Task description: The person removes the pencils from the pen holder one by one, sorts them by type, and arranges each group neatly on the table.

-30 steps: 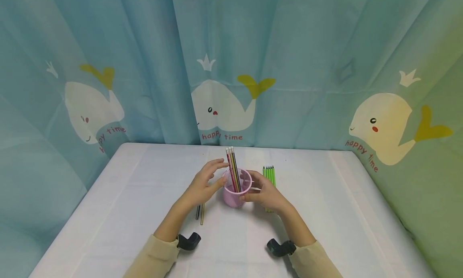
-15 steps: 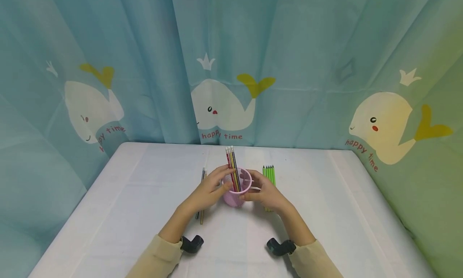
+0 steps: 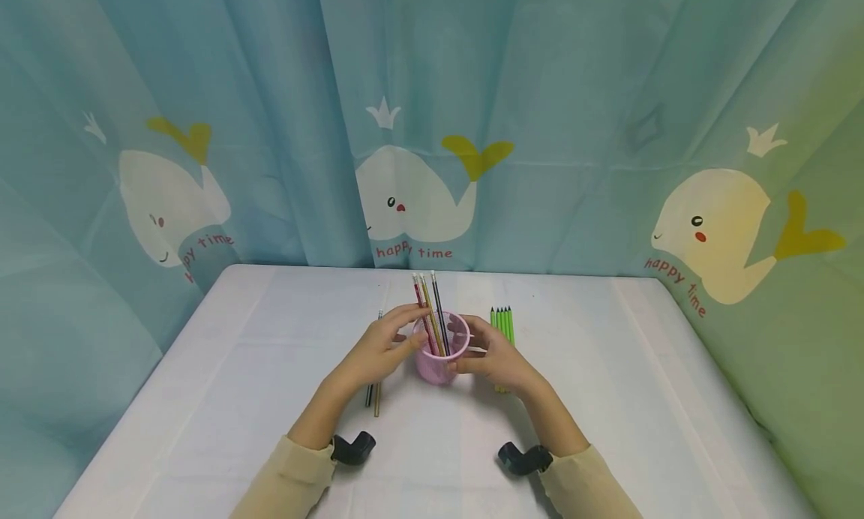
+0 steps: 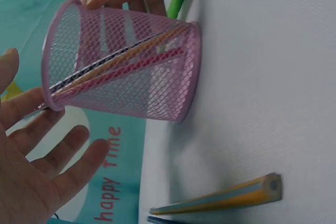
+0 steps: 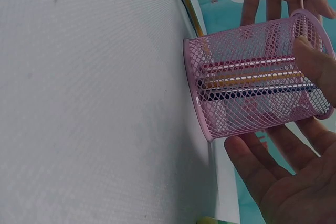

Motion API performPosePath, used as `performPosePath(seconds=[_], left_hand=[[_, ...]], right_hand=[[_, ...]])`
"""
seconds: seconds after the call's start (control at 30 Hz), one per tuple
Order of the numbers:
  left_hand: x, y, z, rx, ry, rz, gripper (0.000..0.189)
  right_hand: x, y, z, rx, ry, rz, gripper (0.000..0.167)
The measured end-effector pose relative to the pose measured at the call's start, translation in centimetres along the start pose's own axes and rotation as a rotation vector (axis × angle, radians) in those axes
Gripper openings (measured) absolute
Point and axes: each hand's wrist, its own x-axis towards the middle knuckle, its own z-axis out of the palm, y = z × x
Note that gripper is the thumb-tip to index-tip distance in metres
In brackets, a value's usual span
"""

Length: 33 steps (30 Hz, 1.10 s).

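Note:
A pink mesh pencil cup (image 3: 435,369) stands upright mid-table. My right hand (image 3: 496,358) grips its right side, with thumb in front and fingers behind, as the right wrist view shows. Red, gold and dark pencils (image 5: 257,80) lean inside, seen through the mesh, white-tipped ends up. My left hand (image 3: 381,346) is at the cup's left rim, fingers loosely extended beside the pencil tops; in the left wrist view its fingertips (image 4: 39,98) are right at the rim and nothing is gripped. Under the left hand lie a gold pencil (image 4: 226,195) and a dark pencil (image 3: 368,396), partly hidden.
Several bright green pencils (image 3: 502,324) lie side by side right of the cup, partly behind my right hand. The white tabletop (image 3: 263,399) ends at the back against a blue whale-print curtain (image 3: 567,91).
The pencils in the cup were bunched together; now they stand fanned apart, the red one furthest left. My left hand moved in over the rim, then back left. The right hand keeps its hold.

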Motion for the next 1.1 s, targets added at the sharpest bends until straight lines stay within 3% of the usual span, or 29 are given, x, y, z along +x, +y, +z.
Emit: performPosePath(seconds=[0.3,1.1], left_hand=[[-0.1,0.6,-0.9,0.004,0.031,-0.005,0.048],[-0.8,3.1,-3.2,-0.003,0.122,0.076,0.047]], right_hand=[[0.1,0.1,0.0,0.007,0.002,0.002,0.077],[-0.1,0.1,0.0,0.016,0.002,-0.009,0.078]])
